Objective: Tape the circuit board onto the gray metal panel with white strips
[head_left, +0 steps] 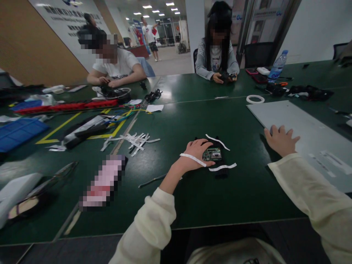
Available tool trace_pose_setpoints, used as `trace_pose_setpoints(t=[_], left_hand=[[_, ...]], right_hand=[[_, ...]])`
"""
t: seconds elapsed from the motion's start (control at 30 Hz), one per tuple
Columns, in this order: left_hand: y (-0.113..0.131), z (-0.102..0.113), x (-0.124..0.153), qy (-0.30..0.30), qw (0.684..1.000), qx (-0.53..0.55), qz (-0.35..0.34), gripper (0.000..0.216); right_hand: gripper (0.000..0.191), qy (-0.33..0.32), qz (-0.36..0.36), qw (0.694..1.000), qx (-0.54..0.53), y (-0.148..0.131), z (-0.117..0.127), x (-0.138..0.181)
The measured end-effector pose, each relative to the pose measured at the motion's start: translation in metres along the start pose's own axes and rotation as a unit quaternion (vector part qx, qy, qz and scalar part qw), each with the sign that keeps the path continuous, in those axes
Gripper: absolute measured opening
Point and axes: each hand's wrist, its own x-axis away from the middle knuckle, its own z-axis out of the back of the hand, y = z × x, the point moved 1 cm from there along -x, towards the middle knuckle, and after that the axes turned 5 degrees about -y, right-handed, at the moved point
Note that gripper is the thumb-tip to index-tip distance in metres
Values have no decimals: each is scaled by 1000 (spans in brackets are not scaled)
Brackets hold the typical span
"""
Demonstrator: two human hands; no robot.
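My left hand [195,153] rests on the dark green table [225,198], fingers curled over the left side of a small black device [218,158] with an exposed green circuit board [212,154]. A white paper strip [192,158] lies across the back of that hand. Two more white strips [218,142] [222,167] lie beside the device. My right hand [280,139] lies flat with fingers spread on the near corner of a large grey sheet [302,128]. It holds nothing.
A pile of white strips [134,141] lies to the left, with cables, blue trays [19,132] and a red bar [66,106] beyond. A tape roll [255,99] and water bottle [277,66] stand at the back right. Two other people sit across the table.
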Motion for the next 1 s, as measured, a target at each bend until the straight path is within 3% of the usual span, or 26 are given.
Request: trace_pose_setpoints(t=[0.37,0.73,1.0], left_hand=[[1,6,0,58,998,27,-4,70],[8,30,6,123,990,64,-20,66],[10,37,10,141,988,54,-28,68]], right_hand=[[62,5,124,992,20,-24,14,46],[62,-51,232,971,31,-65,38,90],[59,-107,335,936,-1,-81,55,131]])
